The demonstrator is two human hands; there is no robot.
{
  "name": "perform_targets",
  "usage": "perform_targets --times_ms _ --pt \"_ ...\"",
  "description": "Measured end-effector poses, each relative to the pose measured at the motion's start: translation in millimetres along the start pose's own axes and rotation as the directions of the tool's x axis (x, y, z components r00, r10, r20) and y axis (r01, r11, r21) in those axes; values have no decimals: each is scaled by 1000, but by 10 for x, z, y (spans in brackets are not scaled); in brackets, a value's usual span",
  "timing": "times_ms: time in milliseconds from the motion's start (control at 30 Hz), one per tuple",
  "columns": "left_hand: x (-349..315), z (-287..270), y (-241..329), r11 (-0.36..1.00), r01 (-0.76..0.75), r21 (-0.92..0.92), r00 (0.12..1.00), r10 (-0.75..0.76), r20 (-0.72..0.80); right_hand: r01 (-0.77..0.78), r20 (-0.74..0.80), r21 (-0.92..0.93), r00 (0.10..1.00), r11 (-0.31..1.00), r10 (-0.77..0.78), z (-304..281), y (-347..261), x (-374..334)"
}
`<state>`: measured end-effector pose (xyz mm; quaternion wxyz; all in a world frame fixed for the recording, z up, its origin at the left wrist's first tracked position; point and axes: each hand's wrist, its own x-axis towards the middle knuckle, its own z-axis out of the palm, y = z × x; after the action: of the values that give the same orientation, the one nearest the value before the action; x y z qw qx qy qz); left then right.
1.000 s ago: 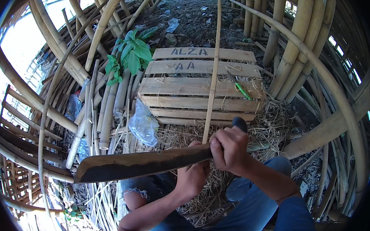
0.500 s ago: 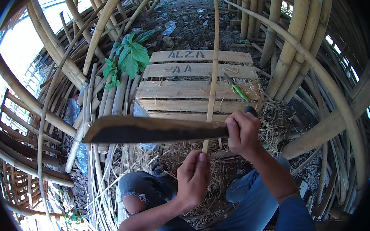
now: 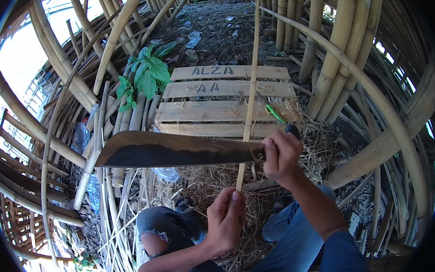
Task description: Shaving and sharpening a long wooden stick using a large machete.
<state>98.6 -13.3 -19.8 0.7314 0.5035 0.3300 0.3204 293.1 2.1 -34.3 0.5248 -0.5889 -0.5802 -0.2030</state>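
My right hand is closed around the dark handle of a machete, whose broad, stained blade extends level to the left. A long, thin bamboo strip runs from the far ground toward me and crosses the blade near the handle. At its near end, my left hand pinches the strip below the blade, thumb on top. A thin curl of shaving shows against the blade beside my right hand. Beyond the blade, a slatted wooden crate bears a green-handled knife and loose shavings.
Shavings litter the ground around the crate and my feet. Cut bamboo poles lie on the left beside a leafy green plant. Upright bamboo posts and a curved pole stand on the right. Bent jeans-clad knees flank my hands.
My left hand has come slightly nearer with the strip, so more of it shows below the blade. A thin curl now shows near the handle. The whole view has shifted a little.
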Motion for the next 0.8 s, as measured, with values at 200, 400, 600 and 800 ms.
perform_targets --times_ms 200,400,600,800 --pt "-21 -31 -74 993 42 -114 999 -41 7 194 87 26 977 981 -196 -28 -180 -26" --pt "-103 4 -86 998 57 36 998 -58 12 56 -68 -23 996 998 -58 -23 118 48" --pt "-67 -24 -96 998 51 -43 999 -51 1 189 70 5 979 982 -189 -63 -156 -11" --pt "-287 -14 -214 993 57 103 995 -65 79 -137 -164 9 977 991 136 -122 262 164"
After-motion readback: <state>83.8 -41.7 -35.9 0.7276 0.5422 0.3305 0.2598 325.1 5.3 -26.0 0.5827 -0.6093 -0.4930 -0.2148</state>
